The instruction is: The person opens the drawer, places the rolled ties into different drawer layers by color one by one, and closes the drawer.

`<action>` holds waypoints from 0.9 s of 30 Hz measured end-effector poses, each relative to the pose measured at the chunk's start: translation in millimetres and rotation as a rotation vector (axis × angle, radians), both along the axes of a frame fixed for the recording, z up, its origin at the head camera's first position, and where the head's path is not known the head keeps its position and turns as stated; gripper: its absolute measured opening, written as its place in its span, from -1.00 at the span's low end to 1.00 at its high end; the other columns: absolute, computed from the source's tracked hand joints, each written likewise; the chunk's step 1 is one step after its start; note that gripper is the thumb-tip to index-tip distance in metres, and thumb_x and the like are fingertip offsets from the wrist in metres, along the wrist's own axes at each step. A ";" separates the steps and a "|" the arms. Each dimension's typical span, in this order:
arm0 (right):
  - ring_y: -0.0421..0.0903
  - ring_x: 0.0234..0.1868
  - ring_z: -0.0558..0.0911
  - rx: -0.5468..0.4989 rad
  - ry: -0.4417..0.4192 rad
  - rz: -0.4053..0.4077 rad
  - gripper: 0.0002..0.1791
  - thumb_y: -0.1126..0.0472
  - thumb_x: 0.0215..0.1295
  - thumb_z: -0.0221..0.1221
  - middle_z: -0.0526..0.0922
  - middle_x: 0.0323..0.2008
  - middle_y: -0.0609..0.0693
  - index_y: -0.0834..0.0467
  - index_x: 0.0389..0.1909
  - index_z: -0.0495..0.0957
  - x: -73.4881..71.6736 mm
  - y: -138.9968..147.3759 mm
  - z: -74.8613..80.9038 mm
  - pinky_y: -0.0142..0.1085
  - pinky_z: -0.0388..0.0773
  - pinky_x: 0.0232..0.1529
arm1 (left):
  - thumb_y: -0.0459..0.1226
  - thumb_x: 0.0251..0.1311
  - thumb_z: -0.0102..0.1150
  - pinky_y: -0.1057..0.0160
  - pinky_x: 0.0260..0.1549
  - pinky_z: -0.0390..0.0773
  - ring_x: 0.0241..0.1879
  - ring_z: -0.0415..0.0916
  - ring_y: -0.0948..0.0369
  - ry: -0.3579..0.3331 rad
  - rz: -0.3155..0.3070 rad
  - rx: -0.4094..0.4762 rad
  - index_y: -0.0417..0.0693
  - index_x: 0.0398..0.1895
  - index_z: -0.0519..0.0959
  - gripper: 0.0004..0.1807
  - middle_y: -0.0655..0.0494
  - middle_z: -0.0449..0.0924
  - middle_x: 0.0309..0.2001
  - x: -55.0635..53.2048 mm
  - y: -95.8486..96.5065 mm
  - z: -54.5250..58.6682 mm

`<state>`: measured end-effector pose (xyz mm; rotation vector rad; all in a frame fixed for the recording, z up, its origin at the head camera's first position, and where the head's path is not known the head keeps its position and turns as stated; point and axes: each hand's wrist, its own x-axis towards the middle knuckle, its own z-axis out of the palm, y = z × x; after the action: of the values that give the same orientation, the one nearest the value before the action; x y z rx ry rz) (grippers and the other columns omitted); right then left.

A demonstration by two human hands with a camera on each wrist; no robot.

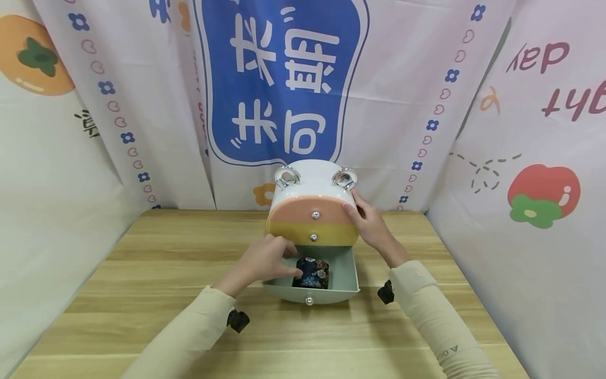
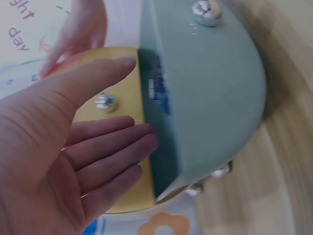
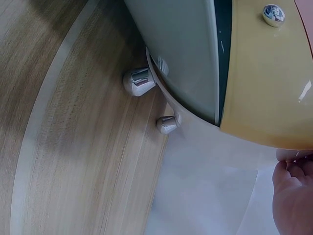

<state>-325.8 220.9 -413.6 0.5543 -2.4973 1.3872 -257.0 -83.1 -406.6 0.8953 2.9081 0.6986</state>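
Note:
A small rounded drawer cabinet [image 1: 310, 176] with a white body has its green bottom drawer [image 1: 347, 268] pulled out. Inside lies a dark floral-patterned item [image 1: 312, 273]; its kind is unclear. Over the drawer's left side hovers my left hand [image 1: 270, 258], thumb close to this item. The left wrist view shows that hand [image 2: 93, 152] with fingers extended, apart from the thumb, and nothing between them. My right hand [image 1: 371, 221] holds the cabinet's right side, thumb at the front edge. Fingers of the right hand [image 3: 298, 196] are bent against the white side.
Above the green drawer, the yellow drawer [image 1: 284, 232] and orange drawer [image 1: 293, 210] are closed, each with a silver knob. Silver ear-like rings [image 1: 345, 179] top the cabinet. It stands on a wooden table [image 1: 189, 273], with printed curtains [image 1: 402, 105] behind and beside it.

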 end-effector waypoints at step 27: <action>0.13 0.65 0.25 0.009 -0.008 -0.012 -0.19 -0.24 0.63 -0.02 0.12 0.67 0.06 0.04 0.69 0.01 4.1 -0.1 3.1 0.00 0.29 0.57 | -0.09 0.15 0.51 0.46 -0.65 0.39 -0.64 0.34 0.56 0.119 -0.117 0.008 0.16 -0.62 0.73 -0.77 0.44 0.60 -0.63 76.3 -4.1 2.1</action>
<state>-321.7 220.8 -410.5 0.5358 -2.5102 1.3779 -180.6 -87.2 -404.5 1.1356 2.9254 0.6709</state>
